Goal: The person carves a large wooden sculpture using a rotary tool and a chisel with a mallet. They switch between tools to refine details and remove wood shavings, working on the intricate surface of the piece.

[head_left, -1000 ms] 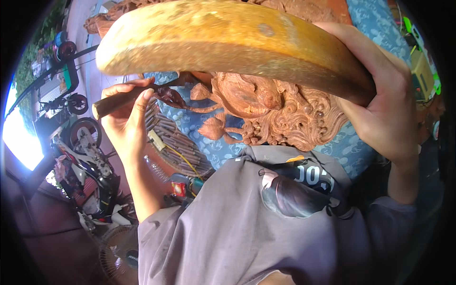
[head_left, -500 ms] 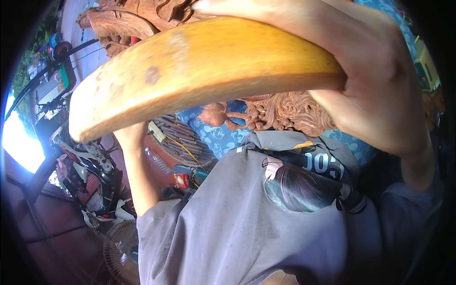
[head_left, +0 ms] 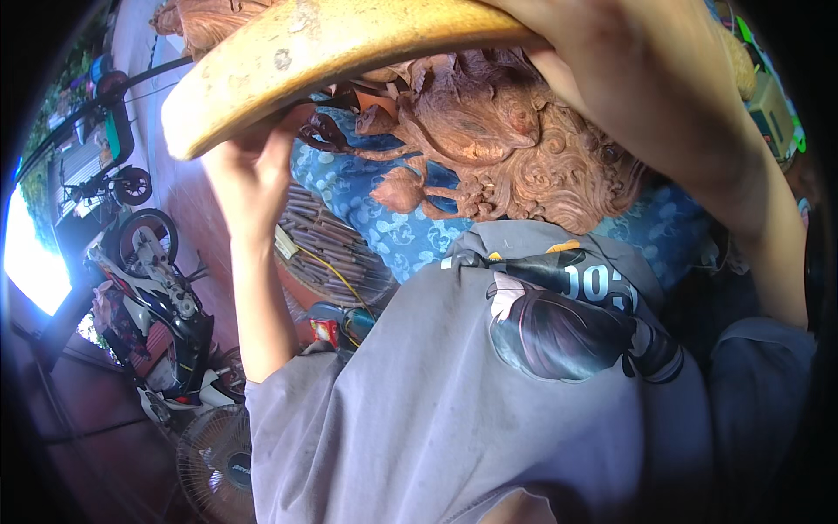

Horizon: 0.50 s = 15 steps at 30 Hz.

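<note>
A thick, curved yellow wooden block (head_left: 349,42), worn and spotted, spans the upper part of the view. My right hand (head_left: 576,31) is closed round its right end, with the fingertips cut off by the upper edge. Below the block's left end is my left hand (head_left: 249,175), thumb raised and fingers curled; the block hides the fingertips and what they hold. Behind the block lies a reddish-brown wood carving (head_left: 489,122) with swirls, leaf shapes and a bud. It rests on a blue patterned cloth (head_left: 384,240), its near edge close to my shirt.
Many thin carving tools (head_left: 323,236) lie side by side left of the cloth, near a yellow cord (head_left: 336,275). A red-and-white packet (head_left: 324,331) is below them. Farther left are a motorcycle (head_left: 161,297) and a fan (head_left: 223,467). A greenish box (head_left: 770,113) stands at right.
The yellow block and my right hand have moved up and away, uncovering more of the carving. My left hand has risen and shows more of its thumb.
</note>
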Motion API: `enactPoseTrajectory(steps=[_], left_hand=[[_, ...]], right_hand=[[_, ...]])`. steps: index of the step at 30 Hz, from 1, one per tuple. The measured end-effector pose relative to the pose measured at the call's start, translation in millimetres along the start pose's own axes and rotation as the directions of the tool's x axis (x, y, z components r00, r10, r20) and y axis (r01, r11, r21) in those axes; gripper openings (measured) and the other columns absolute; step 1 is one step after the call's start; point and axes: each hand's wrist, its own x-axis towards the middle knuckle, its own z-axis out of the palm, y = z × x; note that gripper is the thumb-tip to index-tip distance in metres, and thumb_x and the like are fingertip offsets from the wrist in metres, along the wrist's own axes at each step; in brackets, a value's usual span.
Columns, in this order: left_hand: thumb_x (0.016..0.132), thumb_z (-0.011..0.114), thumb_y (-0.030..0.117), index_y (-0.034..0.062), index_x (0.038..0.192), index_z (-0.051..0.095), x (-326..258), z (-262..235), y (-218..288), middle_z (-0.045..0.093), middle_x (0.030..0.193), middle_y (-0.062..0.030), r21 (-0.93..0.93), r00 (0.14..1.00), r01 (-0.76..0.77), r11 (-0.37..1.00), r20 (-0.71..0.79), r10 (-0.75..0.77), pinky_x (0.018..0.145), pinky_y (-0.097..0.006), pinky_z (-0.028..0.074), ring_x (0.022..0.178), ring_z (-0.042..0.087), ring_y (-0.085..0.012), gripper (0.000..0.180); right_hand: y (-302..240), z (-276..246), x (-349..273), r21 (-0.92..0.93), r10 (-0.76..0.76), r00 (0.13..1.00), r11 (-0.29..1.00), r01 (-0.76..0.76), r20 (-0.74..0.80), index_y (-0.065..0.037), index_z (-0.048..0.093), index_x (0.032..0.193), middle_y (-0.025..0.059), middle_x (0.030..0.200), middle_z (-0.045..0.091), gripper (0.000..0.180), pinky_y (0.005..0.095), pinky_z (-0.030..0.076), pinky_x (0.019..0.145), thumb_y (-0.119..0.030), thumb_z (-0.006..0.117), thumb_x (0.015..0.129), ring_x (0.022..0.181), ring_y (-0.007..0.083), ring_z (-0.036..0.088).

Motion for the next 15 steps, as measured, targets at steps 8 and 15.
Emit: enactPoseTrajectory(steps=[8,15], left_hand=[[0.080,0.069,-0.004,-0.0082,0.099,0.062,2,4,23,0.071,0.090,-0.0145,-0.035,0.994,-0.056,0.998,-0.095,0.053,0.076,-0.026,0.053,0.082,0.068,-0.0172,0.021],[0.087,0.063,-0.003,-0.0063,0.114,0.052,16,3,17,0.066,0.102,-0.0140,-0.030,0.998,-0.068,0.997,-0.005,0.068,0.083,-0.028,0.049,0.094,0.064,-0.0168,0.030]], right_hand=[[3,-6,0,0.019,0.001,1.000,1.000,-0.001,0.003,-0.001,0.042,0.128,0.0127,0.093,0.061,0.063,0.0298,0.052,0.064,0.005,0.064,0.069,0.076,0.0217,0.064],[7,-14,-14,0.031,0.036,0.999,0.999,-0.036,0.005,-0.001,0.039,0.130,0.0123,0.092,0.060,0.065,0.0294,0.051,0.061,0.004,0.063,0.070,0.073,0.0210,0.063]])
